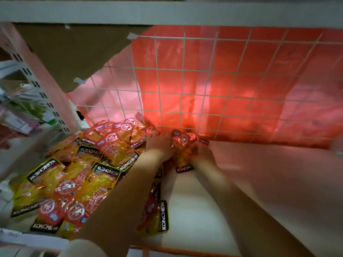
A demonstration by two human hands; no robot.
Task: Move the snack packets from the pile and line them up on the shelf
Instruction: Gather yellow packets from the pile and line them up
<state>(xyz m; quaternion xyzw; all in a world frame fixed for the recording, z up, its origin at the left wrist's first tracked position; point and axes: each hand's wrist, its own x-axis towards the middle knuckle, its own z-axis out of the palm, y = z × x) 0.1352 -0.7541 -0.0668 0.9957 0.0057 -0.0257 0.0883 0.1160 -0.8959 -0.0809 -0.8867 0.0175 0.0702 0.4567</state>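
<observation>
the task looks barely begun: most glossy orange-and-yellow snack packets (78,175) still lie heaped at the left of the pale shelf board (259,182), whose right side lies bare. close together by the white wire grid (204,80), the left hand (159,143) and right hand (203,154) clasp one packet (182,151) at the back. black bands read "konchew".
</observation>
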